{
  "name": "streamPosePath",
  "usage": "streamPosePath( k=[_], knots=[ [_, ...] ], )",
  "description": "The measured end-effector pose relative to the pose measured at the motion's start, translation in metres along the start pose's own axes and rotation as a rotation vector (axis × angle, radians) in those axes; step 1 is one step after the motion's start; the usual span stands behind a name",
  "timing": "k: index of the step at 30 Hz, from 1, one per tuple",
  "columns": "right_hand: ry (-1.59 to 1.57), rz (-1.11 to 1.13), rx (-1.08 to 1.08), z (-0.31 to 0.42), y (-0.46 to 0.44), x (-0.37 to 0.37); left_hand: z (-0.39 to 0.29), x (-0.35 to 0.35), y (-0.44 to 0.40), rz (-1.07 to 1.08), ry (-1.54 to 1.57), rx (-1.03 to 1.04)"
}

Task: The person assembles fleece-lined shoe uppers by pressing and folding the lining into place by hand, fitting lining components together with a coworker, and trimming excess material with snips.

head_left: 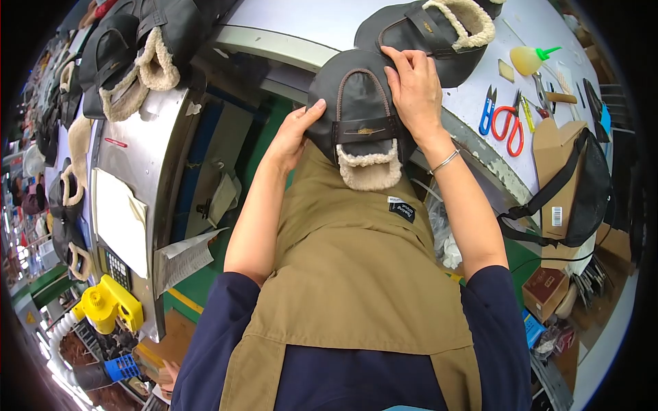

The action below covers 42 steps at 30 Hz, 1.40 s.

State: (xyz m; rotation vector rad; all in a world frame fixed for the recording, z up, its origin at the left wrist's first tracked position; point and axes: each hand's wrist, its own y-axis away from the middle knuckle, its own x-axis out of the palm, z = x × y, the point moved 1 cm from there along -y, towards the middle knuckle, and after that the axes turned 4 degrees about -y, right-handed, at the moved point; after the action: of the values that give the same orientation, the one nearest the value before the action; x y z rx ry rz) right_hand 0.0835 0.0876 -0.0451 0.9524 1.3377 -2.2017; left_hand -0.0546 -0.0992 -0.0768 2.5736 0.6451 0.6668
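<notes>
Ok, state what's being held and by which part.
A fleece-trimmed black slipper: the left hand holds its left edge, thumb on top; the right hand is at its far right edge.

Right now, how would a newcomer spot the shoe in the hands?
Find the white table, then the left hand and right hand by its near edge. Between them is a dark shoe with pale fleece trim. Unlike the similar shoe just beyond, this one is held, its fleece toward the brown apron.
</notes>
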Motion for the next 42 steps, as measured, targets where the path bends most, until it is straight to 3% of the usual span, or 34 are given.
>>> streamPosePath(
  k=[6,10,13,16,19,23,35,42],
  knots=[
    [0.044,0.007,-0.011,-0.001,0.001,0.003,0.018,0.020,0.006,-0.287,-0.035,0.349],
    [0.053,0.013,-0.013,0.000,0.001,0.001,0.026,0.019,0.008,-0.425,-0.158,0.394],
    [0.060,0.022,-0.003,0.000,0.000,0.001,0.027,0.019,0.007,-0.418,-0.087,0.305],
    [0.036,0.011,-0.006,-0.001,0.000,0.002,0.020,0.019,0.015,-0.302,0.066,0.055],
    [0.047,0.020,0.001,0.000,0.000,0.002,0.012,0.018,0.031,-0.119,0.188,-0.025],
    [0.039,0.018,0.008,-0.001,0.001,0.002,0.033,0.002,0.028,-0.083,0.041,0.110],
    [-0.003,0.056,0.050,0.004,0.000,-0.003,0.009,0.027,0.048,-0.317,-0.333,0.466],
    [-0.010,0.030,0.031,0.002,-0.001,-0.001,-0.001,0.035,0.053,-0.353,-0.456,0.571]
  ],
)
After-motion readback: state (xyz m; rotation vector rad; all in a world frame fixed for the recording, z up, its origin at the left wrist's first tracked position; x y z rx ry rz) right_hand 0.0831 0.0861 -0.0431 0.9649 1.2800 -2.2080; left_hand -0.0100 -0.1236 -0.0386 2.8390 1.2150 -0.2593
